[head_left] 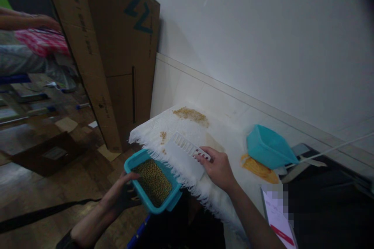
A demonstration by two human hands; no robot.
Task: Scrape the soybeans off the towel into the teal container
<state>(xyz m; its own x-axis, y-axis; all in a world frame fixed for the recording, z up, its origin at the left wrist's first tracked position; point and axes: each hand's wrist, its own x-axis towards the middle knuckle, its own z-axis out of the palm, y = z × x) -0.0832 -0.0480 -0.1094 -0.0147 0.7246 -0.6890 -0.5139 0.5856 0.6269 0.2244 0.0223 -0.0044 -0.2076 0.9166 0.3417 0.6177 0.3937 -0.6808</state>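
Observation:
My left hand grips the left side of a turquoise plastic basket, thumb over the rim. Many round yellowish beans fill the bottom of it. It is held just below the fringed edge of a white cloth on the table. Closed around the right end of a white slotted plastic scraper, my right hand keeps it flat over the cloth near that edge. A few loose beans lie left of the scraper, and a wider pile of beans sits farther back.
A second turquoise basket stands on the right, beside a yellow cloth. A phone-like screen lies at the lower right. A tall cardboard box rises at the left, and beyond it show another person's hands. A white wall backs the table.

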